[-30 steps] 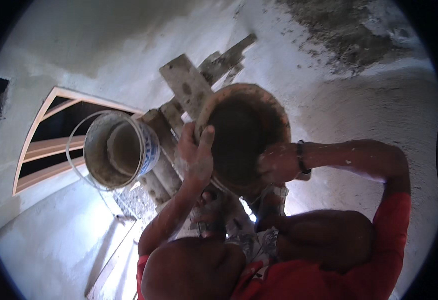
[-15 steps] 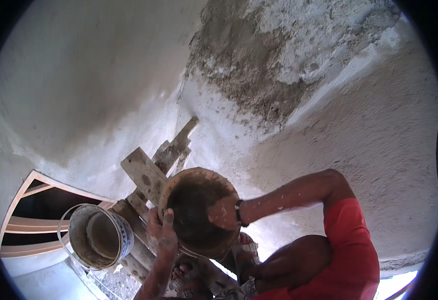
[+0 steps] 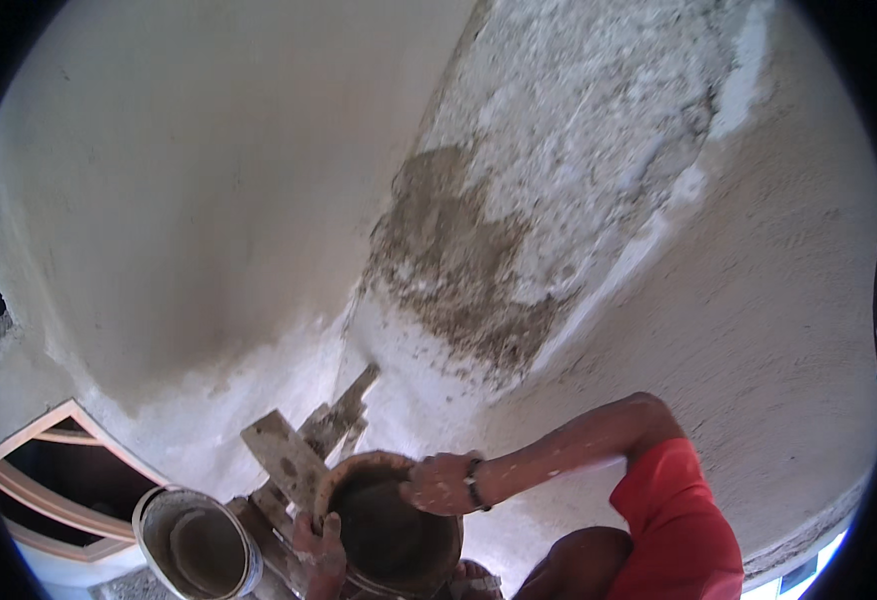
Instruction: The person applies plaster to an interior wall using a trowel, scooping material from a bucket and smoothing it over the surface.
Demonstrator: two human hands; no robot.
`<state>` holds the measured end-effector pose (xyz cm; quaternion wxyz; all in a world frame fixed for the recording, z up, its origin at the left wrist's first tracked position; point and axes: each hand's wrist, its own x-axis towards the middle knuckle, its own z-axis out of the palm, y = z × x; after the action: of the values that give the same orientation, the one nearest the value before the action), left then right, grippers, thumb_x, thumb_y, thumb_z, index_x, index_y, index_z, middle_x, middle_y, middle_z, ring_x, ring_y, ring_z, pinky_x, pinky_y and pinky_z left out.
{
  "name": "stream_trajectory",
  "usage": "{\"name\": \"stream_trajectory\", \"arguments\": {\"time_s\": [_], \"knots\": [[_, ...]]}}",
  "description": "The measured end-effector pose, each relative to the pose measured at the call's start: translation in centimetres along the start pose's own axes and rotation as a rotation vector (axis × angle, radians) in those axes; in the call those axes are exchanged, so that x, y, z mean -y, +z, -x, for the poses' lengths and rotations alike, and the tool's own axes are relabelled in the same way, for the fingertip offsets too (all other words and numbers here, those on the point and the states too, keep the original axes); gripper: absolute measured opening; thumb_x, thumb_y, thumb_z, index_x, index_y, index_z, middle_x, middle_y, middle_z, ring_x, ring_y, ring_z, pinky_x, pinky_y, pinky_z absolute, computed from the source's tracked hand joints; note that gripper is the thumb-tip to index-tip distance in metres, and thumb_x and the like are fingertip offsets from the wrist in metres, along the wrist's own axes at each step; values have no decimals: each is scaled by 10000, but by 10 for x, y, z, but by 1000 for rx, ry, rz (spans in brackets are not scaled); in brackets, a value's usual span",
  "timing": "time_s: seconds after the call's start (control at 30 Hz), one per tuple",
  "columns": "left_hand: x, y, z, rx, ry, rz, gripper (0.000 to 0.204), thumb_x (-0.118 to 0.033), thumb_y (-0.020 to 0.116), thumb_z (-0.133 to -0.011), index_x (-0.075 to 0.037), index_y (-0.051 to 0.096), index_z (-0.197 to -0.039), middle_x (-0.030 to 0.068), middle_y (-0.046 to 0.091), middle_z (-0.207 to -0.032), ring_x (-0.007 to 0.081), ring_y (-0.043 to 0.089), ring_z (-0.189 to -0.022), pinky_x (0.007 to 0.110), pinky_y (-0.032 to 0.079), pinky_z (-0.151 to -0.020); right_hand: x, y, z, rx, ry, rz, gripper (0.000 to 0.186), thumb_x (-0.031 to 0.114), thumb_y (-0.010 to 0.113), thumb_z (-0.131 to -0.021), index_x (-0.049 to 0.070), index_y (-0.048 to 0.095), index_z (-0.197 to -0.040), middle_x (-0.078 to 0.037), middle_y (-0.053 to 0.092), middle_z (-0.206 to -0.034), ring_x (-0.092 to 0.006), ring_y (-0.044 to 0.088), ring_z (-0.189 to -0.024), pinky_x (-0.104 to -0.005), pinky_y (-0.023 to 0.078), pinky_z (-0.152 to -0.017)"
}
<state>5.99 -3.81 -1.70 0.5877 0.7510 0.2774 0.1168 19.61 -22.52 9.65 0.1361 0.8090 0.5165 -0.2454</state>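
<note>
A round, brownish basin (image 3: pixel 367 463) with a dark, wet-looking inside stands at the lower middle. At its left side my left hand (image 3: pixel 319 560) grips the rim, thumb up along the edge. My right hand (image 3: pixel 441 486), wearing a dark wristband, is over the basin's right edge with the fingers curled; whatever they hold is hidden. Pale splashes dot the right forearm. To the left of the basin stands a bucket (image 3: pixel 253 562) with greyish material inside.
Rough wooden planks (image 3: pixel 287 458) lie beside the basin and run toward the wall corner. Ahead, a rough wall strip (image 3: pixel 569 130) carries a darker patch of wet mortar (image 3: pixel 459 260). Smoother walls flank it. A wooden-framed opening (image 3: pixel 74 480) is at the lower left.
My right hand has come up from inside the basin to its right edge. My left hand stays at the rim. The view has tilted up, so everything sits lower in the picture.
</note>
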Motion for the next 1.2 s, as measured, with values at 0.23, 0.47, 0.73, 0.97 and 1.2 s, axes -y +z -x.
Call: {"name": "stream_trajectory", "arguments": {"time_s": [0.23, 0.47, 0.73, 0.97, 1.2], "knots": [[4, 7, -2, -4, -74, 131, 218, -121, 701, -774, 44, 602, -877, 116, 616, -759, 234, 558, -685, 379, 441, -632, -9, 94, -88, 405, -94, 519, 223, 188, 605, -775, 59, 647, -951, -122, 646, -899, -278, 633, -841, -399, 525, -658], [-21, 4, 18, 79, -109, 102, 379, -240, 670, -796, -5, 570, -1075, 192, 596, -982, 321, 567, -901, 429, 437, -783, -22, 120, -98, 804, -424, 776, 372, 258, 569, -832, 35, 633, -1122, -147, 579, -1216, -232, 547, -1153, -359, 503, -886], [-24, 11, 9, 11, -8, 33, 320, -227, 711, -791, 25, 593, -950, 195, 611, -823, 324, 593, -768, 422, 463, -722, -12, 91, -32, 317, -777, -119, 242, 277, 563, -867, 67, 646, -955, -138, 638, -1033, -308, 605, -980, -434, 501, -828], [-23, 4, -11, 255, -109, 64, 339, -268, 717, -808, 51, 619, -872, 154, 602, -693, 220, 543, -654, 380, 454, -643, -10, 1, 30, 82, 16, -114, 305, 285, 536, -895, 98, 490, -1132, -142, 648, -865, -281, 664, -850, -447, 549, -700], [-37, 18, 6, 187, -68, 227, 220, -151, 681, -799, 47, 625, -875, 31, 602, -705, 110, 502, -629, 318, 439, -577, -1, 74, 24, 59, 20, -24, 289, 163, 436, -922, -5, 554, -1126, -185, 643, -839, -347, 653, -793, -446, 539, -603]]}}
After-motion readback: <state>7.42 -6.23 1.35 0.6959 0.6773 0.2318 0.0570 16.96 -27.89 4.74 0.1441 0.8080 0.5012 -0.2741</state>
